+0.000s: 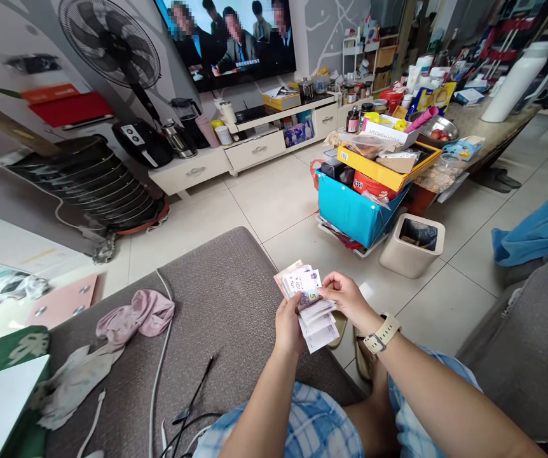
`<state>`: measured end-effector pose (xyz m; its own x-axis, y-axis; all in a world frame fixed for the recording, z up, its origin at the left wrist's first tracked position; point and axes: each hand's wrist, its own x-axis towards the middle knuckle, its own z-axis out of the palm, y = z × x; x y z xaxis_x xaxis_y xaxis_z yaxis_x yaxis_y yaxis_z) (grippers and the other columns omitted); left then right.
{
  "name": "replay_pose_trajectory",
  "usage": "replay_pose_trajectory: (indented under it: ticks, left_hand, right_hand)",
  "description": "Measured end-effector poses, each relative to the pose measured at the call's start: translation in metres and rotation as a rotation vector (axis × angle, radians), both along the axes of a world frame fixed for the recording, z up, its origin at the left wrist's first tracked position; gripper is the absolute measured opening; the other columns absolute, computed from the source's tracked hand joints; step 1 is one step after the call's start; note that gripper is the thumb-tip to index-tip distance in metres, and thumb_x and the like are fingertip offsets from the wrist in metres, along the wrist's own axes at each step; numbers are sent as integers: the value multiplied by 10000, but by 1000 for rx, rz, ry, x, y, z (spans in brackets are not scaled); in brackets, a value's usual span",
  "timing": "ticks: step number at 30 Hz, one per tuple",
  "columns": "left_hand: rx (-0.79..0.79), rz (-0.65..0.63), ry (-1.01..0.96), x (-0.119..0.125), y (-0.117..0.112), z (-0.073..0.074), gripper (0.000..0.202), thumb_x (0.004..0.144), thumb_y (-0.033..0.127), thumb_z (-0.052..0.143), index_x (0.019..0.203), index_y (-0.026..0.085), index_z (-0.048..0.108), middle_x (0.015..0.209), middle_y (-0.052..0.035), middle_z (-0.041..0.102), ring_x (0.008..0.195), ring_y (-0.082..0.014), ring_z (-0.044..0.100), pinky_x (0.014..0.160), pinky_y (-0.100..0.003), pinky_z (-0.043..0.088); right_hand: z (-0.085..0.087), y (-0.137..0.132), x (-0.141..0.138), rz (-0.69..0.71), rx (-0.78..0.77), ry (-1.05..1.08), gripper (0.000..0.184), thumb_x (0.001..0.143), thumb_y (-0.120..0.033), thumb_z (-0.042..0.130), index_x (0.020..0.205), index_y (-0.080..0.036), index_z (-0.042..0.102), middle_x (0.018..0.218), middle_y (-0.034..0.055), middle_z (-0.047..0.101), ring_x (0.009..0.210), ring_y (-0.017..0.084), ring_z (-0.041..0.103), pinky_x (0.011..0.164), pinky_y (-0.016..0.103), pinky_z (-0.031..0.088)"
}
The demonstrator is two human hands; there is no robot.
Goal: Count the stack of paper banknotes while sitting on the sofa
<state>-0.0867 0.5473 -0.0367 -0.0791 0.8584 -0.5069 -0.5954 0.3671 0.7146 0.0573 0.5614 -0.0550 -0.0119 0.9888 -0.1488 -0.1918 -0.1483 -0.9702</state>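
Note:
A fanned stack of banknotes (319, 324) is between my two hands, above the edge of the grey sofa seat. My left hand (289, 323) grips the notes from the left side, its thumb over them. One note facing me shows a 5. On the right, my right hand (344, 294) pinches the upper right edge of that note between thumb and fingers. More notes spread out above and below the left thumb, some with pinkish edges. A cream watch (383, 333) is on my right wrist.
Cables, a pink cloth (137, 315) and a laptop (2, 407) lie on the sofa seat (212, 299) to my left. Beyond my hands stand a beige bin (412, 245) and a filled blue box (350, 210). Slippers (363, 356) are on the floor below. A cluttered table is at right.

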Motion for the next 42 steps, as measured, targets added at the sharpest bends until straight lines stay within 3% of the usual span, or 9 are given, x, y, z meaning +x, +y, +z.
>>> replay_pose_trajectory:
  ticks: [5, 9, 24, 34, 42]
  left_hand:
    - [20, 3, 3, 1, 0, -1, 283, 681, 184, 751, 953, 138, 689, 852, -78, 771, 720, -208, 718, 727, -335, 569]
    - [31, 0, -1, 1, 1, -3, 325, 647, 167, 758, 962, 132, 687, 873, -88, 774, 713, -206, 711, 713, -335, 562]
    - [70, -22, -1, 2, 0, -7, 353, 637, 216, 793, 969, 137, 703, 896, -81, 780, 765, -212, 719, 774, -344, 559]
    - [17, -26, -47, 3, 1, -1, 290, 844, 284, 668, 1057, 94, 717, 958, -136, 786, 901, -268, 754, 866, -379, 574]
    - [-46, -29, -86, 3, 2, 4, 319, 908, 302, 592, 1103, 84, 719, 935, -136, 788, 905, -283, 758, 844, -382, 586]
  right_hand:
    - [-4, 3, 0, -55, -15, 3, 373, 653, -432, 842, 819, -213, 590, 716, -31, 581, 685, 166, 540, 675, 301, 413]
    - [-5, 3, 0, -18, 10, -8, 325, 715, -456, 790, 780, -201, 600, 744, -10, 581, 703, 170, 528, 663, 297, 396]
    - [-6, 2, 0, 19, 30, -36, 305, 782, -454, 717, 727, -196, 564, 677, -33, 507, 632, 144, 448, 610, 279, 315]
    - [-6, 3, 0, 35, 41, -46, 273, 788, -447, 709, 745, -200, 599, 717, -14, 568, 692, 170, 508, 676, 296, 372]
    - [-7, 2, -2, 60, 3, -23, 252, 781, -438, 701, 763, -208, 601, 672, -23, 544, 616, 149, 448, 593, 280, 341]
